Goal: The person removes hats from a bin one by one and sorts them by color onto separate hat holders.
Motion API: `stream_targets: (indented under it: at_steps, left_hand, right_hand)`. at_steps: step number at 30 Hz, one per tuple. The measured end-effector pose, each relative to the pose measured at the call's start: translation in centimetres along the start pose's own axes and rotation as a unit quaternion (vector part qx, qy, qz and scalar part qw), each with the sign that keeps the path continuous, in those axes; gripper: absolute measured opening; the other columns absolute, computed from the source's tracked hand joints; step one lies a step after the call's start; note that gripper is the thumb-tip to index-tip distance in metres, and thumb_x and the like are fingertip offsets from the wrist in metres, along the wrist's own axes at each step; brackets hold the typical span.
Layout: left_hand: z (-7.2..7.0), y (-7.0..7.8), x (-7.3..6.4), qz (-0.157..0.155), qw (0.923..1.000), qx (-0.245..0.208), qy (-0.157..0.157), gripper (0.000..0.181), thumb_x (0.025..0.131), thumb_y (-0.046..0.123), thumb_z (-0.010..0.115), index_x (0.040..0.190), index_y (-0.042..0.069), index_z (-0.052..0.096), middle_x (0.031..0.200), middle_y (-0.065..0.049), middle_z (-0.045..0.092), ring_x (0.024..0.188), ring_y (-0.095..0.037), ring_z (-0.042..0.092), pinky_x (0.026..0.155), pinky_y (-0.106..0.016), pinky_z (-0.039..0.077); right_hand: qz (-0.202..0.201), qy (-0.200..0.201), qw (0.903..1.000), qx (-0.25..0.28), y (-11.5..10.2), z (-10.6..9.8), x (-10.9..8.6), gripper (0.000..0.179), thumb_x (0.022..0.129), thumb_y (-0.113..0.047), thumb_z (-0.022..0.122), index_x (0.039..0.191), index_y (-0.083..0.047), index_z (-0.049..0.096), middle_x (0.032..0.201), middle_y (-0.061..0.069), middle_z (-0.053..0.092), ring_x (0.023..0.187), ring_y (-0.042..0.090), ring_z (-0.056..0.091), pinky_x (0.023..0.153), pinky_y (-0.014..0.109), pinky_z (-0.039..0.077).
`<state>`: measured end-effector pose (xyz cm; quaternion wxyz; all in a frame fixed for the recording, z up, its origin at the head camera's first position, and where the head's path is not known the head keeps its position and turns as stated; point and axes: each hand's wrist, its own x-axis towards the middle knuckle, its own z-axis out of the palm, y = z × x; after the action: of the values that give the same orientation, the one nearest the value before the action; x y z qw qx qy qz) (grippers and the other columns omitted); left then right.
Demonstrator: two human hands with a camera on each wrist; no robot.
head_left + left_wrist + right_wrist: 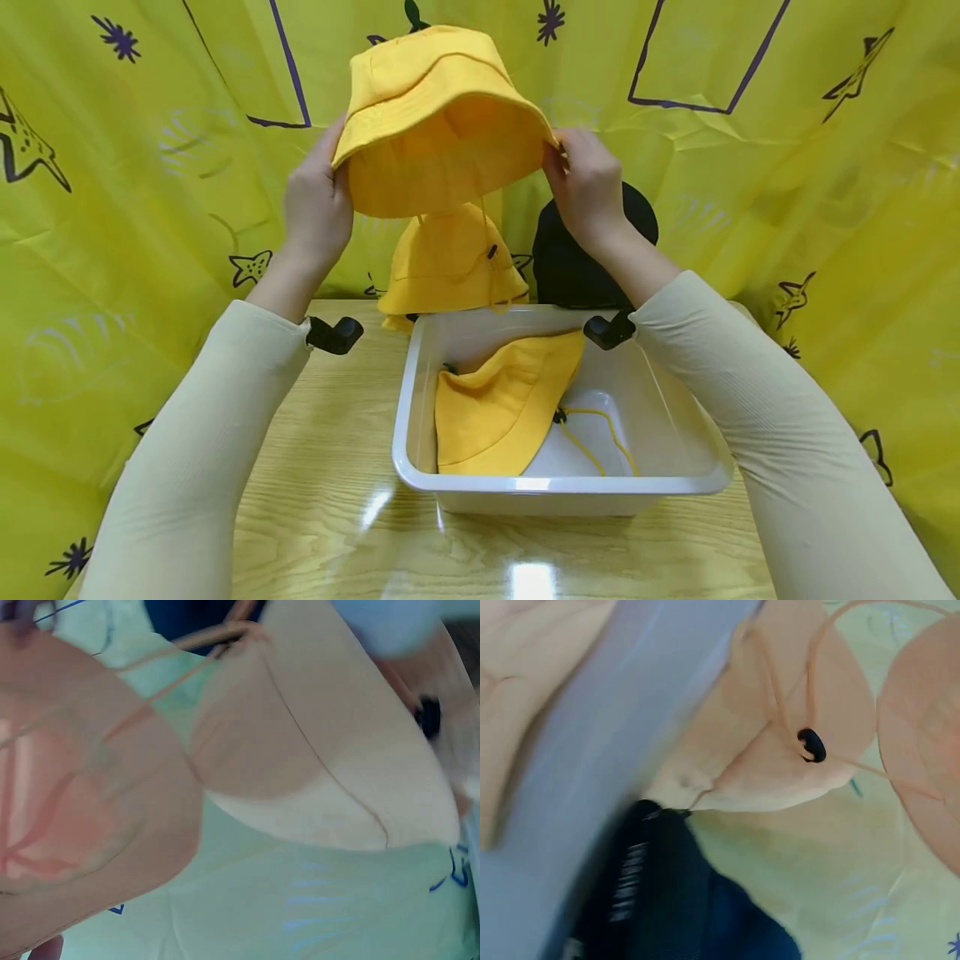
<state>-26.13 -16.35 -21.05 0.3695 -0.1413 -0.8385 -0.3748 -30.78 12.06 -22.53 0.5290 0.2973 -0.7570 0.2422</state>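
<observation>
A yellow bucket hat [442,92] with a green leaf-like tip on its crown is held up in the air, its opening facing down and toward me. My left hand [318,204] grips the brim at the left, and my right hand [588,187] pinches the brim at the right. From the hat hangs a thin cord with a black toggle [812,745]. In the left wrist view the hat's underside [169,840] fills the left, with a fingertip at its edge. Below, another yellow hat [502,408] lies on its side inside the white bin [562,485].
Behind the bin stands a further yellow hat [442,262], overlapped by the hanging cord. Beside it is a rounded black cap [558,267], partly hidden by my right forearm. The bin sits on a wooden table [322,500], with a patterned yellow curtain [187,208] around it.
</observation>
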Motion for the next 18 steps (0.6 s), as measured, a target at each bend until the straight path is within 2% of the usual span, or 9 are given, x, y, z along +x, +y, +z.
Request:
stream_targets:
  at_steps: [2, 4, 7, 10, 11, 13, 15, 18]
  left_hand:
    - [0.3, -0.1, 0.1, 0.024, 0.9982, 0.053, 0.011, 0.041, 0.103, 0.018, 0.038, 0.143, 0.011, 0.043, 0.136, -0.012, 0.051, 0.126, -0.025, 0.046, 0.098, -0.036, 0.044]
    - [0.5, -0.1, 0.3, 0.03, 0.9968, 0.069, 0.025, 0.041, 0.103, 0.014, 0.037, 0.143, 0.009, 0.042, 0.131, -0.018, 0.047, 0.122, -0.031, 0.042, 0.094, -0.038, 0.044]
    - [0.8, -0.5, 0.5, 0.036, 0.9961, 0.054, 0.06, 0.036, 0.101, 0.011, 0.042, 0.135, 0.005, 0.052, 0.117, -0.023, 0.047, 0.109, -0.032, 0.044, 0.084, -0.037, 0.044]
    - [1.3, -1.2, 0.4, 0.04, 0.9913, 0.035, 0.12, 0.025, 0.095, 0.01, 0.055, 0.115, 0.0, 0.065, 0.106, -0.023, 0.06, 0.097, -0.031, 0.056, 0.083, -0.034, 0.047]
    - [1.4, -1.4, 0.3, 0.037, 0.9884, 0.039, 0.142, 0.02, 0.093, 0.01, 0.058, 0.107, -0.001, 0.068, 0.102, -0.02, 0.065, 0.092, -0.029, 0.061, 0.079, -0.035, 0.049]
    - [1.6, -1.9, 0.2, 0.024, 0.9822, 0.062, 0.175, 0.014, 0.089, 0.007, 0.061, 0.096, 0.0, 0.07, 0.096, -0.014, 0.07, 0.086, -0.027, 0.066, 0.074, -0.037, 0.051]
    - [2.0, -2.5, 0.2, -0.003, 0.9785, 0.07, 0.194, 0.014, 0.087, 0.003, 0.059, 0.092, 0.002, 0.072, 0.093, -0.011, 0.072, 0.083, -0.025, 0.068, 0.071, -0.037, 0.052]
    - [2.7, -3.5, 0.6, -0.049, 0.977, 0.029, 0.205, 0.018, 0.086, -0.003, 0.056, 0.089, 0.001, 0.073, 0.092, -0.01, 0.073, 0.083, -0.021, 0.068, 0.073, -0.027, 0.051]
  right_hand:
    - [-0.02, 0.026, 0.9994, 0.009, -0.2, 0.3, 0.5, 0.018, 0.095, -0.008, 0.055, 0.089, 0.008, 0.061, 0.082, 0.022, 0.062, 0.077, 0.032, 0.062, 0.072, 0.039, 0.056]
    - [-0.034, 0.047, 0.9982, 0.013, -0.3, 0.6, 0.8, 0.017, 0.094, -0.007, 0.055, 0.089, 0.008, 0.06, 0.082, 0.021, 0.06, 0.074, 0.031, 0.061, 0.07, 0.039, 0.055]
    - [-0.042, 0.061, 0.9972, 0.009, -0.3, 0.9, 1.1, 0.015, 0.095, -0.006, 0.054, 0.089, 0.007, 0.059, 0.081, 0.021, 0.059, 0.072, 0.031, 0.058, 0.069, 0.039, 0.054]
    - [-0.042, 0.06, 0.9973, 0.004, 0.2, 1.2, 0.8, 0.015, 0.095, -0.007, 0.055, 0.088, 0.007, 0.058, 0.081, 0.021, 0.058, 0.071, 0.031, 0.056, 0.067, 0.04, 0.052]
    - [-0.043, 0.057, 0.9975, 0.001, 0.4, 1.4, 0.6, 0.016, 0.095, -0.007, 0.055, 0.088, 0.006, 0.057, 0.081, 0.02, 0.058, 0.071, 0.031, 0.056, 0.067, 0.04, 0.052]
    - [-0.044, 0.055, 0.9975, -0.001, 0.9, 1.7, 0.2, 0.016, 0.095, -0.008, 0.055, 0.089, 0.006, 0.057, 0.081, 0.02, 0.058, 0.072, 0.031, 0.056, 0.067, 0.04, 0.051]
    - [-0.041, 0.054, 0.9977, -0.004, 1.2, 2.2, -0.1, 0.016, 0.096, -0.01, 0.054, 0.089, 0.005, 0.057, 0.083, 0.02, 0.058, 0.074, 0.031, 0.057, 0.068, 0.039, 0.052]
    - [-0.051, 0.053, 0.9973, -0.001, 1.4, 2.9, -0.4, 0.017, 0.096, -0.01, 0.054, 0.089, 0.005, 0.057, 0.085, 0.019, 0.059, 0.078, 0.031, 0.058, 0.07, 0.038, 0.053]
